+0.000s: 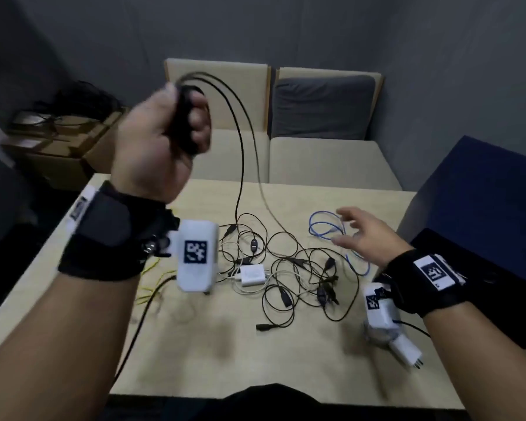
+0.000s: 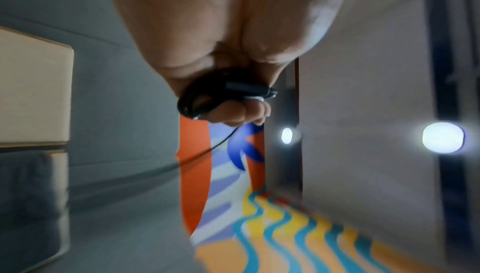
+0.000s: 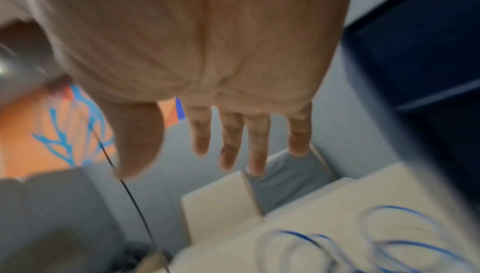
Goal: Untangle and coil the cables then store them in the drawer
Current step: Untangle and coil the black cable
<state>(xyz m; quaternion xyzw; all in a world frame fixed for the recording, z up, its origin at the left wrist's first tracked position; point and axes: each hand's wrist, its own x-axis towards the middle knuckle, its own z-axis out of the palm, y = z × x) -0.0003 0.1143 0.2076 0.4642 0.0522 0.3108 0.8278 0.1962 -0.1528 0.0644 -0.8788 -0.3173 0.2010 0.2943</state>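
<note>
Up high, black cable [image 1: 185, 117] coiled w/ left hand [image 1: 161, 141] fingers [image 1: 199, 117] curled round it

no words, brand names or numbers can be read anywhere here. the only signs are square black-and-white code patches. one sits on the white box [image 1: 195, 251] strapped under the left hand [image 1: 161, 138], and another on the white tab [image 1: 79, 208] at the far side of that wrist strap. a third is on the white band [image 1: 434, 272] behind the right hand [image 1: 365, 235], and a fourth on the small white box [image 1: 373, 301] beneath that wrist. any print on the white charger [image 1: 252, 275] on the counter [image 1: 195, 344] is too small to tell.
</note>
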